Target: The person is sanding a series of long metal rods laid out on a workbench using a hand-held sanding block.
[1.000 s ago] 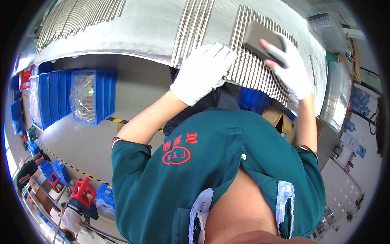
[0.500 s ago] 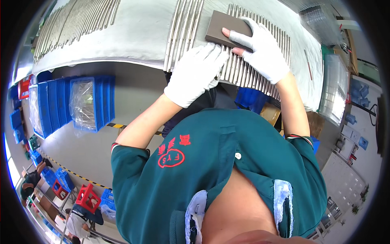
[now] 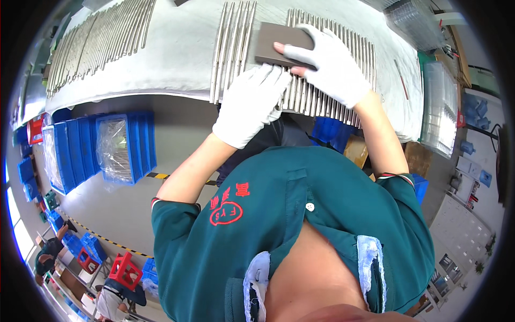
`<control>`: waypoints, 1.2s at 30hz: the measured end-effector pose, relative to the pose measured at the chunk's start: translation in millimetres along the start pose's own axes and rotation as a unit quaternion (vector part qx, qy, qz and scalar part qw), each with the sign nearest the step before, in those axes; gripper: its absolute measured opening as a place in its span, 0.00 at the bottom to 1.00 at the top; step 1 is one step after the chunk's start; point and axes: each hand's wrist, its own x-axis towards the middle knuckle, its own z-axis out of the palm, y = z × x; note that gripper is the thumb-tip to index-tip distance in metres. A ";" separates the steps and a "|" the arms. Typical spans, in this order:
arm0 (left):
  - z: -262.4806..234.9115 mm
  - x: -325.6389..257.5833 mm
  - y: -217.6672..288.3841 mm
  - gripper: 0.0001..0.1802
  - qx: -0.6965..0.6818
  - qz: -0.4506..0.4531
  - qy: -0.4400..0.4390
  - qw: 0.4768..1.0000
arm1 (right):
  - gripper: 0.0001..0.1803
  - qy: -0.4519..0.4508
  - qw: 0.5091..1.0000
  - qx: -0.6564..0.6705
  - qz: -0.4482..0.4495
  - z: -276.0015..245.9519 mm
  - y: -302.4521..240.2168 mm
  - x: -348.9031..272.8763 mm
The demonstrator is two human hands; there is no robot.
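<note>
My right hand [image 3: 333, 67], in a white glove with bare thumb and fingertip showing, grips a brown rectangular block [image 3: 273, 40]. The block lies across the upper left part of a close row of slim metal rods [image 3: 351, 51]. Just below the block, my left hand [image 3: 252, 102], gloved too, is closed over the left end of that row, its fingers together on the rods. What lies under its palm is hidden. Left of my hands, a few more metal rods [image 3: 230, 45] lie side by side, apart from the main row.
A pale cloth covers the table [image 3: 177, 59]. A large group of rods [image 3: 102, 40] lies at its far left, and a single thin stick [image 3: 401, 79] at right. Blue crates [image 3: 142, 145] stand below at left; clear plastic trays [image 3: 440, 107] are stacked at right. Other people work at lower left.
The block and my right hand have shifted slightly left in the picture. My left hand stays on the rods. The whole view has also shifted a little.
</note>
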 end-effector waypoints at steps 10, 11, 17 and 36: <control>-18.3 3.4 7.7 0.38 0.000 -0.041 -0.142 0.989 | 0.39 0.155 0.926 0.262 0.226 -39.7 56.4 -91.5; -24.1 1.5 7.6 0.41 -0.001 -0.039 -0.158 0.987 | 0.40 0.206 0.918 0.244 0.237 -37.2 58.3 -97.3; -50.6 0.3 -41.7 0.56 0.116 -0.135 -0.114 0.977 | 0.44 0.304 0.884 0.212 0.284 -19.2 56.9 -101.0; -21.4 7.1 -8.0 0.58 -0.020 -0.029 -0.176 0.984 | 0.44 0.427 0.799 0.271 0.324 11.6 73.4 -96.6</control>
